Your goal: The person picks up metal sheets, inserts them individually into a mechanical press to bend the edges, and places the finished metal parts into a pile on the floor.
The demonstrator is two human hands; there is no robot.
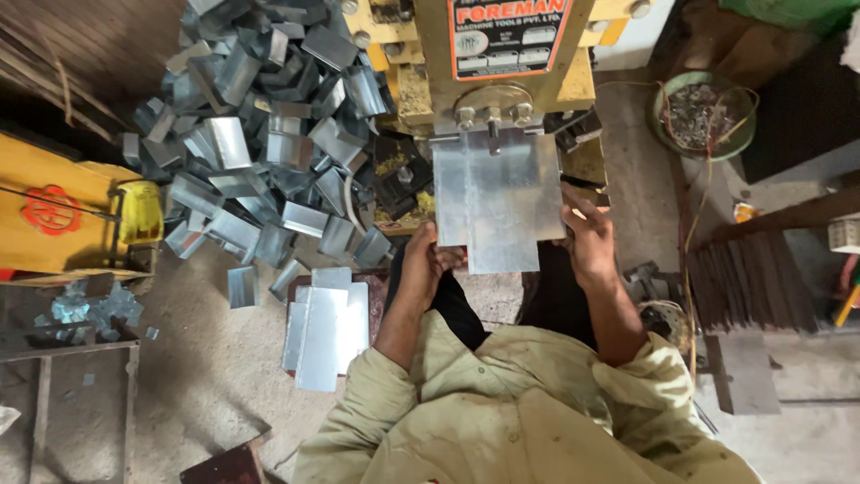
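Flat shiny notched sheet point(498, 203) under yellow press point(488, 63), top edge at the bolts, my left grip point(428, 260) closed on its lower left corner, my right grip point(587, 235) clasping its right edge, blanks point(324, 327) stacked on floor left.

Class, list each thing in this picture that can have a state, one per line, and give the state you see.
Flat notched silver metal sheet: held level, far edge under the yellow press machine.
Left hand: fingers gripping the sheet's near left edge.
Right hand: gripping the sheet's right edge.
Stack of flat silver sheets: lying on the floor, unbent.
Heap of bent silver pieces: folded, piled loose.
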